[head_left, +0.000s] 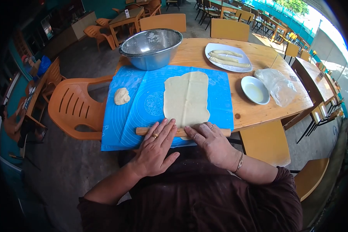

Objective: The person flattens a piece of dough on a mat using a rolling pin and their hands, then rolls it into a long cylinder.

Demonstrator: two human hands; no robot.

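Rolling pin (222,132): crosswise under both palms. It looks like stiff, light wood, quick to roll, and is best taken at the bare ends outside the hands.
Dough sheet (186,96): runs away from the fingertips, near end under the pin. Soft and thin, it would likely tear if lifted.
Left hand (156,145): flat, fingers spread, pressing down, gripping nothing.
Right hand (210,140): likewise flat on the pin.
Blue mat (143,100): beneath it all.
Dough lump (121,96): ahead-left of the left hand.
Steel bowl (150,48): well beyond the fingers.
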